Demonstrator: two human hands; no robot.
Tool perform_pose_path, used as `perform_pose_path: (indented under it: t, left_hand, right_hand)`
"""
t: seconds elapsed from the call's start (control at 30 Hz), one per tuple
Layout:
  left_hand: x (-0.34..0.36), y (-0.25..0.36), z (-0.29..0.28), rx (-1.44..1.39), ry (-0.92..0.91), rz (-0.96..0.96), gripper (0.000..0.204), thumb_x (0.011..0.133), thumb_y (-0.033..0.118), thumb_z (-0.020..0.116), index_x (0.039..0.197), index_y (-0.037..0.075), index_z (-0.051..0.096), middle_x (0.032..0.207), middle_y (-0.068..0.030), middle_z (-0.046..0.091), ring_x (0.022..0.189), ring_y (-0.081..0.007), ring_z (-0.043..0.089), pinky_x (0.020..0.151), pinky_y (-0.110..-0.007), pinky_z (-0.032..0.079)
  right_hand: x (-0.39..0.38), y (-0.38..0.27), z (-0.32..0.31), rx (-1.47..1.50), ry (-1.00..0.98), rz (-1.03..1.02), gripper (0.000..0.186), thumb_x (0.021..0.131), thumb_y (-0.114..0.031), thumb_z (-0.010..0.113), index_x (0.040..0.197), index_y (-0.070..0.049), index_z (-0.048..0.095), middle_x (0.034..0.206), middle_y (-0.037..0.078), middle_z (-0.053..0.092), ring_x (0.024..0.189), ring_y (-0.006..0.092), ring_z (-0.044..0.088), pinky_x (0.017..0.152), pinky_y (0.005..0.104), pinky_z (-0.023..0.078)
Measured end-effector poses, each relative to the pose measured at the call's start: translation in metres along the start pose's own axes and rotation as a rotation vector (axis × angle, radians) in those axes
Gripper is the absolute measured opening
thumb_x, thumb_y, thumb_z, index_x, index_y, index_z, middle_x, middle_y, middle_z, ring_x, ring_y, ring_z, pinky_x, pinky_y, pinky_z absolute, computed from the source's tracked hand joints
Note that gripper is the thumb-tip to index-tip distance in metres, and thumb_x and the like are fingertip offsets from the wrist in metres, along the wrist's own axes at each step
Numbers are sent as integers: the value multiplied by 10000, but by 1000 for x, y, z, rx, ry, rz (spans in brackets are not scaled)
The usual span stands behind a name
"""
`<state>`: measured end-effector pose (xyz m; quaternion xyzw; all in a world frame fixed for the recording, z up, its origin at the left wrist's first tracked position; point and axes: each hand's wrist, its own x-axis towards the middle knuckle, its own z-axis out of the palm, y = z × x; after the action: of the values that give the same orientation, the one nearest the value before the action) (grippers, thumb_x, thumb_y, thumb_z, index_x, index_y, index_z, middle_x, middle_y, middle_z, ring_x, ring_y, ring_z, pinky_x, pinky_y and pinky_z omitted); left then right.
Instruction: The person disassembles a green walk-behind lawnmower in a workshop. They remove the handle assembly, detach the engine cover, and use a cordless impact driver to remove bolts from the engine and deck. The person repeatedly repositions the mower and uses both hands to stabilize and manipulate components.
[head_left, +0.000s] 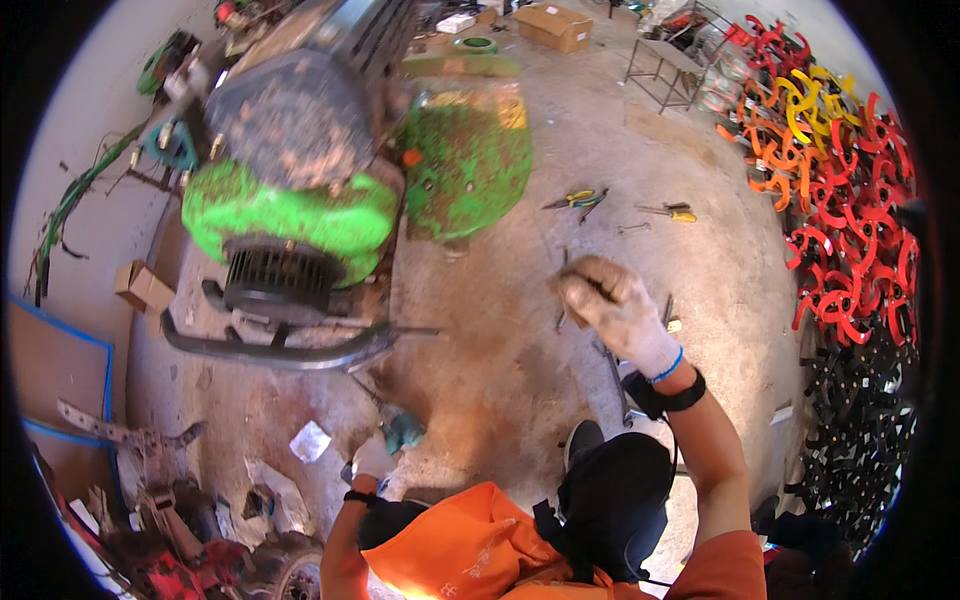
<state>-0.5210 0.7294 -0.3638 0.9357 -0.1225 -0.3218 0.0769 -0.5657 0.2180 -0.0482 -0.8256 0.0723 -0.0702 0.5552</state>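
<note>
My right hand (612, 308), in a dirty white glove, is raised over the concrete floor with its fingers closed around a thin dark metal tool (563, 290). My left hand (372, 460), also gloved, is low beside my orange shirt. It grips a teal-handled tool (404, 432) whose thin shaft points up and left toward the motor's base. A large electric motor (290, 160), grey with a bright green end housing and a dark fan grille, lies in front of me on a dark metal frame (270, 350). A round green end cover (468, 168) stands to its right.
Pliers with yellow-green handles (578, 199) and a yellow-handled screwdriver (674, 212) lie on the floor beyond my right hand. Several red, orange and yellow curved blades (840, 200) are piled at right, with black ones (860, 420) below. Cardboard boxes (553, 25) (143, 287) and scrap metal (160, 500) surround the spot.
</note>
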Motion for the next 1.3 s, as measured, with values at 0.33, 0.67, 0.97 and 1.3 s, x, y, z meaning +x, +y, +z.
perform_pose_path:
  t: [0.33,0.67,0.97,1.3]
  left_hand:
    - [-106,175,-213,-677,-7,373,253,1143,180,669,1272,-21,754,989,-65,801,841,-139,742,776,-318,615]
    - [-284,498,-394,-656,-457,696,380,1164,227,576,1406,-39,697,1245,-141,775,1098,-233,723,1003,-374,579]
    - [-359,504,-475,729,-960,1305,305,1038,309,700,1188,54,774,1073,-238,784,1014,-474,752,890,-548,604]
    - [-389,510,-401,1425,-1351,1607,491,983,254,664,1444,93,721,1305,-310,751,1189,-527,711,1078,-564,573]
  right_hand:
    - [-85,-45,-16,514,60,392,430,1122,-184,678,1511,-4,646,1276,102,754,1131,192,715,976,357,600]
    - [-192,-256,-121,457,178,692,507,1149,-476,613,1309,-13,742,1089,177,786,945,253,755,848,417,609]
    - [-395,-401,-159,78,707,825,319,979,-309,748,1205,-86,777,986,136,790,910,302,754,830,441,596]
    - [-450,-530,83,344,640,956,406,991,-399,740,1112,-18,812,1078,254,803,1043,449,756,917,545,576]
